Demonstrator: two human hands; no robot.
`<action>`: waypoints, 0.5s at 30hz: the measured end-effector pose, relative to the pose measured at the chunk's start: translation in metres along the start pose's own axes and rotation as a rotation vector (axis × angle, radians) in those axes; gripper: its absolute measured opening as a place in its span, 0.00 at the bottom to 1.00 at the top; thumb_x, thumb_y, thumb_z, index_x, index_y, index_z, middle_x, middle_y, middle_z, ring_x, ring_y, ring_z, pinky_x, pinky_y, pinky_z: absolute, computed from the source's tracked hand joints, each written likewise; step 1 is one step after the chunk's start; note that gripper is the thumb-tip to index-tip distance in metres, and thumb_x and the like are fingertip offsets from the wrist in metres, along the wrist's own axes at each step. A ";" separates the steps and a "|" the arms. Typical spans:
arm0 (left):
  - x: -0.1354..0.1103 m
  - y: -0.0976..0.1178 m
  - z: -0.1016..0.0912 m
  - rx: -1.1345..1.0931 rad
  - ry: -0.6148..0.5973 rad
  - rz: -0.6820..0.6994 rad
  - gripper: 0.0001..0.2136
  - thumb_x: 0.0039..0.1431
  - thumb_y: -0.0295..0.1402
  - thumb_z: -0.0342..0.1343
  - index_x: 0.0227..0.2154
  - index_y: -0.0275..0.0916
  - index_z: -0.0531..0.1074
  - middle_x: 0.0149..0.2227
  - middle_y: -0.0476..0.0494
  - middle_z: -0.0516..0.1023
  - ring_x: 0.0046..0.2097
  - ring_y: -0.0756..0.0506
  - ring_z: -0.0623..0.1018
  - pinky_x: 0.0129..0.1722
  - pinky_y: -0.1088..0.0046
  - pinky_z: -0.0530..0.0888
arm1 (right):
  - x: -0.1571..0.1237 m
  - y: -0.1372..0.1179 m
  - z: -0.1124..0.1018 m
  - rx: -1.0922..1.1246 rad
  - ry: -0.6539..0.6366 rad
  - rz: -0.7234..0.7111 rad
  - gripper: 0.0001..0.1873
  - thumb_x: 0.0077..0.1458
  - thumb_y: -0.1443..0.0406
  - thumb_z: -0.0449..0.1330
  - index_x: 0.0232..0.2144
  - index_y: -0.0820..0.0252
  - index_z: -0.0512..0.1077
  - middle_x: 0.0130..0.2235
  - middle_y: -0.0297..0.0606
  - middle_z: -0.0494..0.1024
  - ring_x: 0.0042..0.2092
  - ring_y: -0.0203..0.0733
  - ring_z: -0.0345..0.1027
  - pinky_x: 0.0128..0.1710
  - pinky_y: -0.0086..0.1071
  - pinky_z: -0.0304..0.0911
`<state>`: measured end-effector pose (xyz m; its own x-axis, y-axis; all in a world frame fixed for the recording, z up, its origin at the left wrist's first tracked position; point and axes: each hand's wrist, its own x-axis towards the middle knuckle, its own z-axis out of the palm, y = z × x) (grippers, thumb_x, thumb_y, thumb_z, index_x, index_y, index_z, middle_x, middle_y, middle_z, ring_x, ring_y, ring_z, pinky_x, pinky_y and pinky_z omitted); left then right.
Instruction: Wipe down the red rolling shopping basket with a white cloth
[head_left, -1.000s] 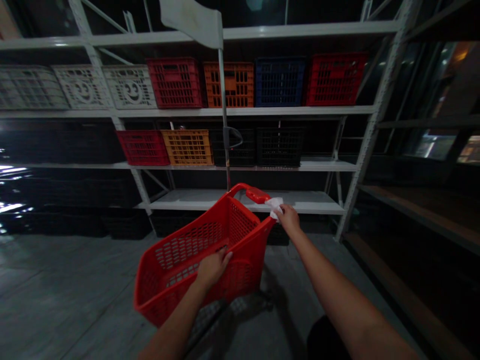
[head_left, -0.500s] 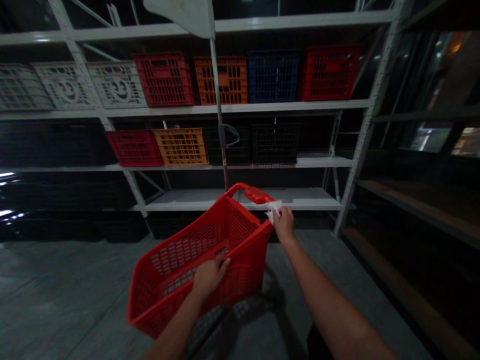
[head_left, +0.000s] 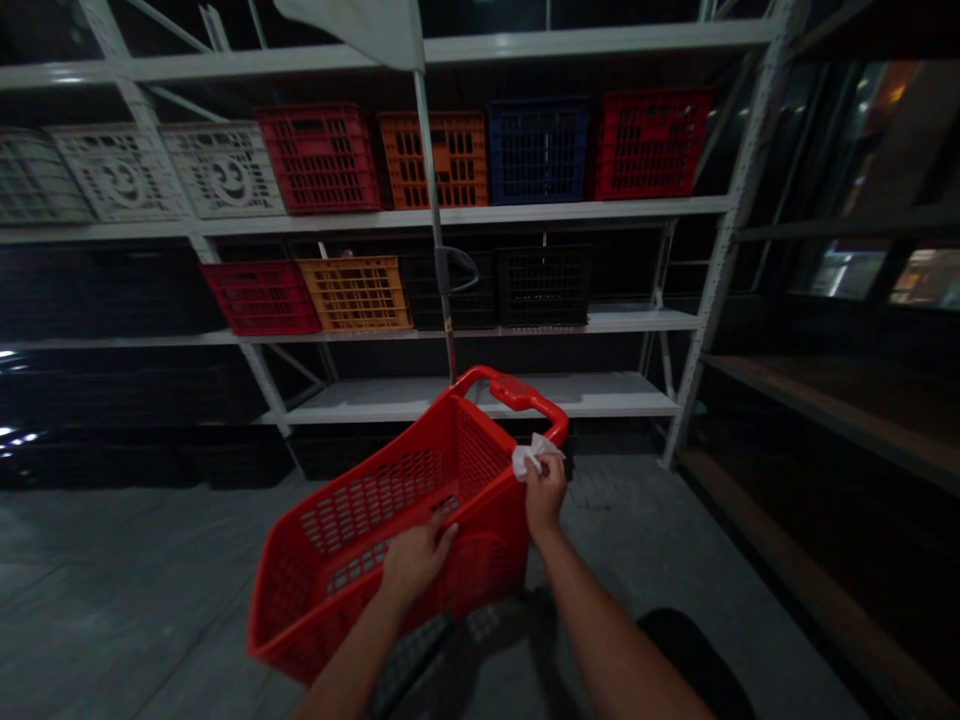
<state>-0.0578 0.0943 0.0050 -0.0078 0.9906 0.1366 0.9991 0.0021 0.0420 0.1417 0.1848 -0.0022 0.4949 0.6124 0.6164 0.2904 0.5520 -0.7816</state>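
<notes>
A red plastic shopping cart (head_left: 480, 530) stands on the floor in front of me, its handle (head_left: 517, 392) toward the shelves. My left hand (head_left: 416, 560) is closed over the cart's near side rim, with the fingers inside the basket and the thumb on the outer face. Between the fingers of my right hand (head_left: 546, 490) is a crumpled white tissue (head_left: 531, 455). That tissue lies against the rim's corner, just below the right end of the handle. A pole (head_left: 431, 170) with a grey grip rises behind the cart.
White metal shelving (head_left: 480, 410) runs across the back. It carries red, orange, blue, black and white crates, among them a blue crate (head_left: 538, 150) and a yellow crate (head_left: 356, 293). Darker shelving (head_left: 810, 400) stands at the right. The grey floor (head_left: 172, 590) shows around the cart.
My right hand has moved down and left with the tissue, from the handle's right end to the rim corner. My left hand stays on the side rim.
</notes>
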 end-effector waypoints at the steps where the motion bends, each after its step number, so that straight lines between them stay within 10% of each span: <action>1: -0.001 0.000 0.000 -0.001 -0.001 0.002 0.25 0.60 0.48 0.29 0.40 0.42 0.69 0.32 0.42 0.78 0.36 0.44 0.77 0.34 0.71 0.68 | 0.008 0.001 -0.001 0.013 0.048 0.046 0.10 0.52 0.59 0.53 0.27 0.60 0.63 0.30 0.38 0.68 0.34 0.40 0.63 0.36 0.32 0.60; 6: -0.002 0.004 0.000 0.013 0.006 -0.004 0.26 0.60 0.48 0.27 0.39 0.42 0.69 0.32 0.42 0.78 0.36 0.44 0.77 0.34 0.71 0.68 | 0.041 0.007 -0.010 0.017 0.195 0.180 0.14 0.51 0.55 0.52 0.29 0.61 0.63 0.29 0.38 0.69 0.31 0.39 0.63 0.32 0.30 0.59; 15: -0.004 0.000 -0.004 -0.038 -0.001 0.009 0.26 0.59 0.49 0.28 0.37 0.42 0.69 0.32 0.43 0.78 0.36 0.45 0.77 0.35 0.72 0.67 | -0.008 0.003 -0.012 0.020 -0.020 0.228 0.16 0.52 0.52 0.50 0.27 0.59 0.62 0.24 0.32 0.68 0.26 0.36 0.61 0.27 0.27 0.56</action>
<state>-0.0580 0.0900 0.0083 0.0017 0.9907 0.1357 0.9969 -0.0124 0.0779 0.1478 0.1746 -0.0104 0.5295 0.7338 0.4256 0.1565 0.4086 -0.8992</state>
